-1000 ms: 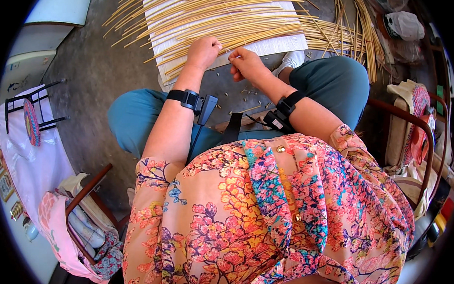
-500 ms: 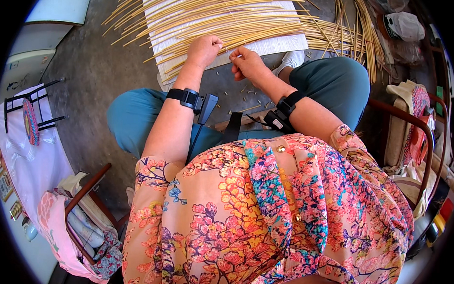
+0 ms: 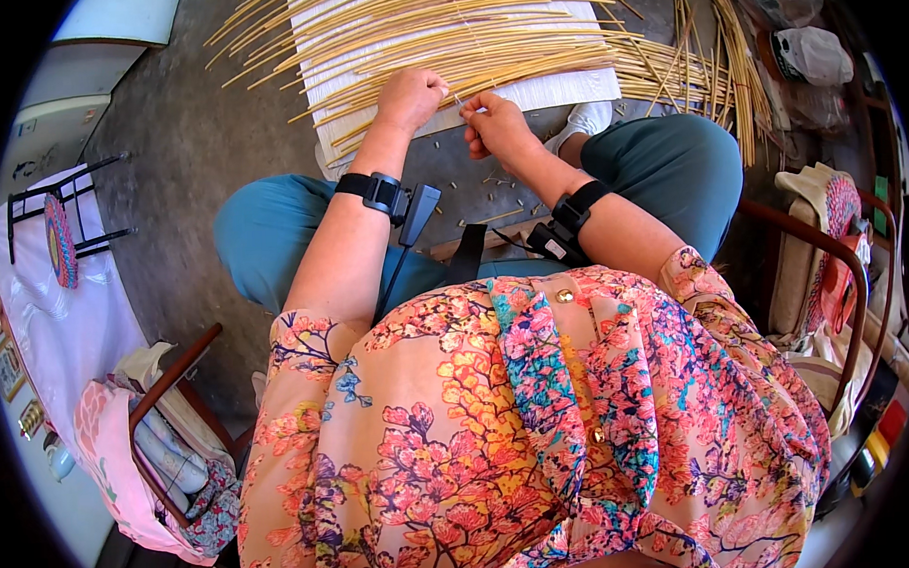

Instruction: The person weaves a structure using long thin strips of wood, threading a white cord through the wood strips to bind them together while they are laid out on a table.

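Note:
Thin yellow-brown reeds (image 3: 436, 36) lie side by side across a white ribbed mat (image 3: 568, 88), with a fine line of thread crossing them near the middle. At their near edge my left hand (image 3: 411, 98) is closed, fingertips pinched together by the nearest reeds; what it holds is too small to make out. Just to its right, my right hand (image 3: 496, 125) is closed in a pinch on a thin pale thread (image 3: 458, 101) that shows at its fingertips. A small gap separates the two hands. Both wrists wear black straps.
More loose reeds (image 3: 732, 64) are heaped at the far right. Short cut bits lie on the grey floor (image 3: 184, 123) between my knees. Wooden armchairs stand on both sides, the left one (image 3: 183, 379) with pink cloth. A black-legged stool (image 3: 72, 222) rests on a white-covered surface.
My right hand has shifted very slightly, and the thin pale thread at its fingertips shows more clearly. My left hand stays nearly in place, still pinched.

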A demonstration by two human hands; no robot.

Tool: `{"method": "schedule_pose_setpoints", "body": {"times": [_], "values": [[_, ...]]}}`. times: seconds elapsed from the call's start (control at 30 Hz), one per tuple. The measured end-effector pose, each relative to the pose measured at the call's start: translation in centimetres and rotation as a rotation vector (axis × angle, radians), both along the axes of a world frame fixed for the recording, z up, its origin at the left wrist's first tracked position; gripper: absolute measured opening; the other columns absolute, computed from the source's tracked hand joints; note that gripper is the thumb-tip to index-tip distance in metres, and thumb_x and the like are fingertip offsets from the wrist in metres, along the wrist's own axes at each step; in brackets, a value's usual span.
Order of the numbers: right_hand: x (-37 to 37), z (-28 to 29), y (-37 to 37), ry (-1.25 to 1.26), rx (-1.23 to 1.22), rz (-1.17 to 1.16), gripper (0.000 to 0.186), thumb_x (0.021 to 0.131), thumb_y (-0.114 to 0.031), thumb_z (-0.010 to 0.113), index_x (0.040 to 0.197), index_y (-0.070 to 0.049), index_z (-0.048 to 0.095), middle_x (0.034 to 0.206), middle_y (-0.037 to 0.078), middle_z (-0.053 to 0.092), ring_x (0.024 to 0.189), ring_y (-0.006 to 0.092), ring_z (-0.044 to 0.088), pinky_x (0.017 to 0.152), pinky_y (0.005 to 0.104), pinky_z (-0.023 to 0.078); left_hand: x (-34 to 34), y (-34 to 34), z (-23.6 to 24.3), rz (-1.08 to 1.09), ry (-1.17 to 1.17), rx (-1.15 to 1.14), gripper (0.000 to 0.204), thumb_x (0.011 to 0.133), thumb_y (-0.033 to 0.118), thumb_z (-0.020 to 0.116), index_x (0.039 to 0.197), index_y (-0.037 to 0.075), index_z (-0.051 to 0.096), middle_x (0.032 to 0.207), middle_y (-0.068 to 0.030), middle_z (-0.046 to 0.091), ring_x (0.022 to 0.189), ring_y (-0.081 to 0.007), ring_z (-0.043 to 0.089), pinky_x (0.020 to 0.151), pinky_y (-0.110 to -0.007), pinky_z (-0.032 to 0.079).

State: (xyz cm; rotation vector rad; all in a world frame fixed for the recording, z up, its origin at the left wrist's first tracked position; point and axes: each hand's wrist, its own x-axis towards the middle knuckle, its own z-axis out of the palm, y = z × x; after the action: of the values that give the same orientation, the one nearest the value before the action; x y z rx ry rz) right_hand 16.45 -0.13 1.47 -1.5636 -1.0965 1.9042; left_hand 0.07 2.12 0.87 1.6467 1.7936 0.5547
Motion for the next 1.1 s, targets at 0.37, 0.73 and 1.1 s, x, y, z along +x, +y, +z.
{"method": "schedule_pose_setpoints", "body": {"times": [0.37,0.73,1.1], "values": [[-0.7,0.3,0.0,-0.002,0.000,-0.083,0.008,0.088,-0.010,0.054,0.085,-0.003,0.053,0.060,0.006,0.054,0.044,0.0141,0.050,0.040,0.0300,0.045,0.0,0.2,0.6,-0.019,0.030,0.034,0.017,0.070,0.026,0.064,0.077,0.013,0.072,0.076,-0.0125,0.066,0.073,-0.0303,0.063,0.066,-0.039,0.050],[-1.2,0.4,0.2,-0.022,0.005,-0.109,0.011,0.088,-0.012,0.056,0.085,-0.002,0.057,0.062,0.004,0.056,0.047,0.0114,0.051,0.043,0.0281,0.048,0.1,0.3,0.3,-0.027,0.049,0.072,0.016,0.070,0.022,0.067,0.077,0.008,0.071,0.069,-0.0114,0.064,0.063,-0.0249,0.060,0.060,-0.035,0.047],[-1.5,0.2,0.6,-0.017,-0.018,-0.137,0.012,0.088,-0.012,0.055,0.084,-0.002,0.057,0.065,0.005,0.057,0.048,0.0137,0.053,0.047,0.0307,0.051,0.3,0.3,0.1,-0.056,0.137,0.128,0.015,0.070,0.023,0.067,0.079,0.012,0.072,0.073,-0.0119,0.066,0.068,-0.0284,0.062,0.062,-0.037,0.049]]}}
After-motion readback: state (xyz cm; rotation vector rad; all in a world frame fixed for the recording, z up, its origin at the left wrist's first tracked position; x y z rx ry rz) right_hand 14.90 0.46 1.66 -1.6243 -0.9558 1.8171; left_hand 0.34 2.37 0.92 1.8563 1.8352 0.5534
